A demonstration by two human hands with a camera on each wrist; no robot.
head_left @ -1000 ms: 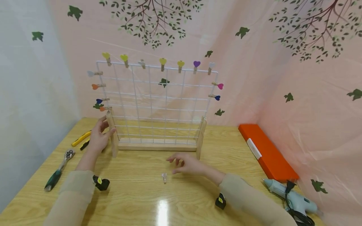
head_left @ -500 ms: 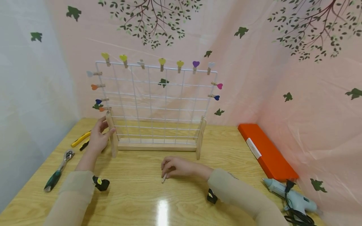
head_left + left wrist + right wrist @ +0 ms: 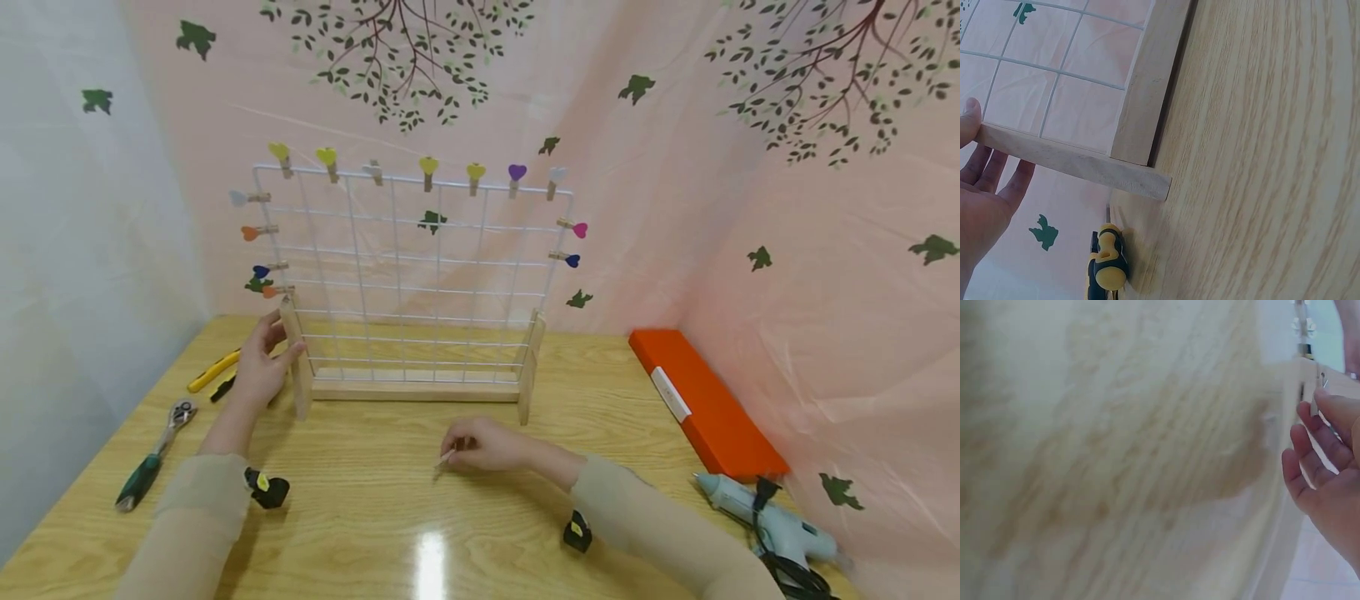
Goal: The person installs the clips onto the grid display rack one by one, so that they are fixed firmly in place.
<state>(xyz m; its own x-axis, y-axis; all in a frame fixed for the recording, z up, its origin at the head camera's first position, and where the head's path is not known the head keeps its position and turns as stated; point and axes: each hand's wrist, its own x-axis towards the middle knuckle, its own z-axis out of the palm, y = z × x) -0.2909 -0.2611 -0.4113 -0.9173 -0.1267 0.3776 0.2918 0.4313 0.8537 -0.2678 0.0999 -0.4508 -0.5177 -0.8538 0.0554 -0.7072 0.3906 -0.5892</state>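
Note:
A white wire grid point(image 3: 420, 267) stands upright in a wooden base point(image 3: 416, 390). Heart-topped mini clothespins line its top edge and both sides. At its left end, my left hand point(image 3: 262, 362) grips the wooden side post point(image 3: 295, 358), thumb on one face and fingers on the other, as the left wrist view point(image 3: 1066, 156) also has it. In front of the base, just over the table, my right hand point(image 3: 487, 444) pinches a small clothespin point(image 3: 444, 461) between thumb and fingertips. Most of that clothespin is covered by the fingers.
Yellow-handled pliers point(image 3: 213, 370) and a green-handled ratchet wrench point(image 3: 156, 454) lie on the left of the wooden table point(image 3: 360, 533). To the right are a flat orange box point(image 3: 708, 400) and a glue gun point(image 3: 772, 521) with its black cord.
My right hand came down onto the loose clothespin, pinched it, and then shifted slightly right, tilting it. My left hand stays on the post.

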